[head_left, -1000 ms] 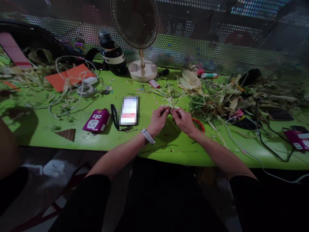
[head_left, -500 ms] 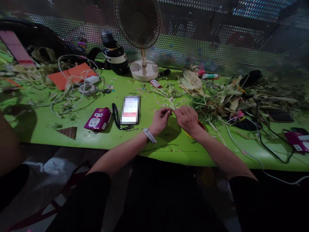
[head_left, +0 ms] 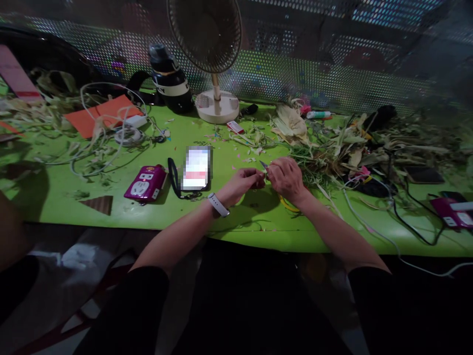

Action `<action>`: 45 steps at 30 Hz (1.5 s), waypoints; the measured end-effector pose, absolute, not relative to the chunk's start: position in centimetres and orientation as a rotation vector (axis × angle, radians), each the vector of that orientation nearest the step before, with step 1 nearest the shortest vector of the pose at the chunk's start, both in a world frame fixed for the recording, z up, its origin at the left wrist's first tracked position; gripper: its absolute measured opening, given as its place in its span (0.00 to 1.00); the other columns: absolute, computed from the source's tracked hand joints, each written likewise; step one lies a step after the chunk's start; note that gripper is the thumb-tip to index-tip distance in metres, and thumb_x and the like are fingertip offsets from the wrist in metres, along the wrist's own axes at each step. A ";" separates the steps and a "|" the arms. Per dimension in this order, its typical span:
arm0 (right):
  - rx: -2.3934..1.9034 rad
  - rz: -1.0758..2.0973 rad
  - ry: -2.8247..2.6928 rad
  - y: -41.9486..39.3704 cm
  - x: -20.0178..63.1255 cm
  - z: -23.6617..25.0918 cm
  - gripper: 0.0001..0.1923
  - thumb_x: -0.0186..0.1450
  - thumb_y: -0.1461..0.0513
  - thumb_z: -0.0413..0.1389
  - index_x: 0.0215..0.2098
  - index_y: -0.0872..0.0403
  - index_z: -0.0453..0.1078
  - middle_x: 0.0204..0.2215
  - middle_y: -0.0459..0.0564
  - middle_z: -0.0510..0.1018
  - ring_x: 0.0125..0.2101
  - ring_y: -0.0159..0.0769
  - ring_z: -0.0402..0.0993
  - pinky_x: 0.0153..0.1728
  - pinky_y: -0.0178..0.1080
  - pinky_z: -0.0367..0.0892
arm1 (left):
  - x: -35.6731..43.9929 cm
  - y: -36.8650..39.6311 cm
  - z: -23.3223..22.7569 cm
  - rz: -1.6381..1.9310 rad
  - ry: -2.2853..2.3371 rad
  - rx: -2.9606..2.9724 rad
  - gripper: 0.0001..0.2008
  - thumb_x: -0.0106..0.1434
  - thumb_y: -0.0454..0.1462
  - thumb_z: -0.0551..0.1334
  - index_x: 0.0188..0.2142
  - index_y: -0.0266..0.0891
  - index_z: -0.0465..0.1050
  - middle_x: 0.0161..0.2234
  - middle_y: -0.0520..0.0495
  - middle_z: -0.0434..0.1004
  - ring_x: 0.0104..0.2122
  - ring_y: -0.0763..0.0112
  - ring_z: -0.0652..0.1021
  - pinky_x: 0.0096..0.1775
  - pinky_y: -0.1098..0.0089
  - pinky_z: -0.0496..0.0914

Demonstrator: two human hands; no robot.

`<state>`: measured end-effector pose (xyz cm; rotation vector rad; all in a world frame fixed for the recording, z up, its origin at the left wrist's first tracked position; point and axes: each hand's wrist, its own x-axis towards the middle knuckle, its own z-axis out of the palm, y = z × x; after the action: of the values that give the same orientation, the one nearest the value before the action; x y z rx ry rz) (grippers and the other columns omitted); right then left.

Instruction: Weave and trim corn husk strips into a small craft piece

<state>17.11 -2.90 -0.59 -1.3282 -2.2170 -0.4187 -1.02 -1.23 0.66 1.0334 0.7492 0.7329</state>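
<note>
My left hand (head_left: pixel 249 181), with a pale band on its wrist, is closed in a pinch above the green table (head_left: pixel 236 217). What its fingertips hold is too small to make out. Close beside it, my right hand (head_left: pixel 286 178) is wrapped round a small pointed metal tool (head_left: pixel 263 164), whose tip pokes out toward the upper left; the rest of the tool is hidden in the fist. Below the right wrist shows part of a yellow round rim (head_left: pixel 287 204), mostly covered by the hand. Pale plant scraps (head_left: pixel 258 140) lie scattered just beyond my hands.
A heap of dried husks and grass (head_left: pixel 332 153) spreads to the right. On the left are a phone (head_left: pixel 195 167) with a strap, a purple socket block (head_left: pixel 146 183) and coiled cables (head_left: pixel 127 135). A fan (head_left: pixel 218 106) and a black bottle (head_left: pixel 172 84) stand behind. Another person's arm (head_left: pixel 11 231) is at the left edge.
The pointed tool's tip now shows at my right hand, where a pale strip stuck out before. My left hand has turned slightly, fingers pointing more to the right. The view has shifted a little.
</note>
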 end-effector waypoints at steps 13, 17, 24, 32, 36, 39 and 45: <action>-1.363 -0.367 -2.156 -3.3 16.6 -1.3 0.16 0.73 0.58 0.42 0.35 0.53 0.68 0.34 0.56 0.77 0.34 0.39 0.71 0.34 0.40 0.63 | -1.3 -0.9 1.0 0.709 0.766 1.221 0.05 0.58 0.33 0.63 0.26 0.36 0.71 0.22 0.52 0.73 0.25 0.77 0.73 0.37 0.69 0.68; -1.384 -0.339 -2.148 -3.1 16.5 -1.5 0.17 0.73 0.59 0.41 0.35 0.53 0.69 0.35 0.58 0.77 0.37 0.41 0.72 0.36 0.41 0.64 | -1.3 -0.9 0.8 0.714 0.705 0.983 0.11 0.55 0.33 0.70 0.34 0.36 0.69 0.26 0.52 0.77 0.26 0.76 0.78 0.39 0.66 0.73; -1.415 -0.344 -2.026 -2.8 16.2 -1.9 0.17 0.74 0.57 0.41 0.36 0.53 0.69 0.35 0.57 0.77 0.36 0.41 0.72 0.35 0.40 0.65 | -1.0 -0.7 0.0 0.810 0.633 0.944 0.24 0.41 0.43 0.78 0.35 0.35 0.74 0.29 0.53 0.79 0.27 0.78 0.78 0.37 0.71 0.74; -1.391 -0.283 -1.886 -3.2 15.8 -1.6 0.17 0.74 0.56 0.41 0.35 0.52 0.68 0.33 0.54 0.75 0.32 0.37 0.71 0.32 0.38 0.64 | -1.2 -0.9 0.4 0.740 0.595 0.927 0.20 0.45 0.38 0.77 0.36 0.35 0.76 0.29 0.51 0.78 0.28 0.77 0.78 0.35 0.73 0.73; -1.389 -0.178 -1.858 -3.2 15.8 -1.8 0.20 0.74 0.53 0.40 0.33 0.52 0.68 0.30 0.53 0.74 0.32 0.39 0.70 0.35 0.41 0.65 | -1.6 -0.6 0.3 0.696 0.618 0.990 0.14 0.49 0.35 0.74 0.35 0.35 0.76 0.29 0.50 0.78 0.29 0.76 0.79 0.38 0.69 0.74; -1.367 -0.127 -1.884 -3.3 16.1 -1.7 0.20 0.74 0.52 0.41 0.34 0.51 0.69 0.29 0.53 0.75 0.33 0.40 0.70 0.38 0.43 0.64 | -1.7 -0.2 0.2 0.703 0.635 1.031 0.11 0.51 0.35 0.72 0.34 0.35 0.76 0.29 0.49 0.79 0.29 0.74 0.78 0.40 0.67 0.75; -1.256 -0.155 -2.040 -3.1 17.1 -0.8 0.20 0.73 0.52 0.43 0.34 0.51 0.72 0.32 0.52 0.79 0.36 0.40 0.71 0.40 0.43 0.63 | -2.4 0.0 1.0 0.802 0.666 1.555 0.07 0.53 0.34 0.66 0.34 0.36 0.79 0.31 0.46 0.81 0.31 0.73 0.78 0.39 0.69 0.73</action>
<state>17.09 -3.12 -0.83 -1.2562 -2.0404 -0.1555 -2.37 -0.03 0.99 1.5548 0.6661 0.8024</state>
